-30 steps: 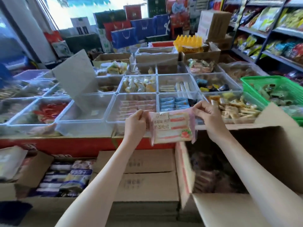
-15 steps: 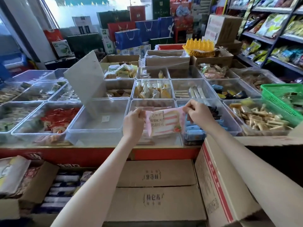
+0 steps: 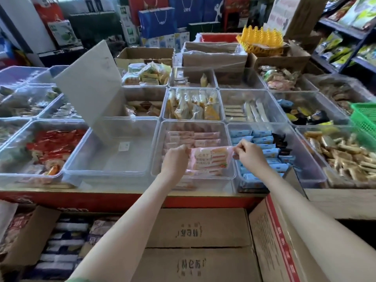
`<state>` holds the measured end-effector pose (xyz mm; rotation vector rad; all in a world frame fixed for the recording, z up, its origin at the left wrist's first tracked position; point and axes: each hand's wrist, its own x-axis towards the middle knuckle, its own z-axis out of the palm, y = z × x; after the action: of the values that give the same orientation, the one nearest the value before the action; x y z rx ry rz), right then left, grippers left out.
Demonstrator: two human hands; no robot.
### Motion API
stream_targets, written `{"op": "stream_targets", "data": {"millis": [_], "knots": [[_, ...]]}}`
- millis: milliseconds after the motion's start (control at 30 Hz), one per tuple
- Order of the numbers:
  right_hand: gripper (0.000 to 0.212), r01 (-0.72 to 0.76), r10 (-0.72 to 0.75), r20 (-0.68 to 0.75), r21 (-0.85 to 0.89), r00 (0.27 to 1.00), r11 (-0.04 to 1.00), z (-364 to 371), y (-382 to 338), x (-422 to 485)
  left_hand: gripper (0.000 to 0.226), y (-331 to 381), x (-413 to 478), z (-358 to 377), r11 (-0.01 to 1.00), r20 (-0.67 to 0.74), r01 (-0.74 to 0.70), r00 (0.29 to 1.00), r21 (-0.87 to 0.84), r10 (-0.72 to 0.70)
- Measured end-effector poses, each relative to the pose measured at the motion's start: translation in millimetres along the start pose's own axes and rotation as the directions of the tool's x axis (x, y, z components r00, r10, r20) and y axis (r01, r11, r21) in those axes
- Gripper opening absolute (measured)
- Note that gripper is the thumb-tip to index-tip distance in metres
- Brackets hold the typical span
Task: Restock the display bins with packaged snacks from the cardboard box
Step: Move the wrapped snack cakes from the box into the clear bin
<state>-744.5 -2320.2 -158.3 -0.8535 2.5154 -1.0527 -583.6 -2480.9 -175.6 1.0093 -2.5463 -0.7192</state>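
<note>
Writing on the pink snack packet (image 3: pixel 210 159) sat in a pale panel at its left end: several dark characters, too blurred to read. Beside the panel ran red and cream stripes, with a small red-and-green picture at the lower right corner. The left hand (image 3: pixel 176 159) pinched the packet's left edge between curled fingers and thumb, and the right hand (image 3: pixel 249 152) pinched the right edge the same way. The one packet was held flat between the two hands, just above the clear bin (image 3: pixel 193 177) in the front row. More pink packets of the same kind lay in that bin, at least three rows showing behind the held one.

Five clear bins made up the front row. They held red packets (image 3: pixel 50 145), a small white sticker (image 3: pixel 124 146) on a bin floor, the pink packets, blue packets (image 3: pixel 262 139) and pale stick snacks (image 3: pixel 345 153).

The cardboard box (image 3: pixel 270 237) at lower right bore a red band of pale characters and a block of small print, neither legible. Two closed cartons (image 3: pixel 199 226) in front each carried one dark printed mark, the farther one upside down.
</note>
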Motion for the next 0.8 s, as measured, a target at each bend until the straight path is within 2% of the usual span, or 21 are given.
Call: {"op": "stream_targets", "data": {"millis": [133, 233, 500, 700, 800], "knots": [[0.022, -0.125, 0.124, -0.032, -0.03, 0.992, 0.992, 15, 29, 5, 0.024, -10, 16, 30, 0.996, 0.174, -0.018, 0.984, -0.082, 0.032], [0.021, -0.167, 0.165, -0.043, -0.05, 0.985, 0.985, 23, 37, 6, 0.026, -21, 26, 46, 0.989, 0.234, 0.002, 0.972, -0.151, 0.034], [0.017, -0.17, 0.168, -0.027, -0.217, 0.985, 0.961, 36, 42, 11, 0.025, -36, 50, 56, 0.99, 0.376, -0.04, 0.922, -0.134, 0.088], [0.019, -0.094, 0.067, -0.13, -0.209, 0.989, 0.973, 21, 30, 23, 0.029, -26, 66, 50, 0.967, 0.314, -0.029, 0.943, -0.255, 0.111], [0.019, -0.082, 0.051, -0.135, -0.228, 0.99, 0.97, 16, 30, 31, 0.027, -25, 67, 51, 0.971, 0.433, -0.058, 0.888, -0.233, 0.157]]}}
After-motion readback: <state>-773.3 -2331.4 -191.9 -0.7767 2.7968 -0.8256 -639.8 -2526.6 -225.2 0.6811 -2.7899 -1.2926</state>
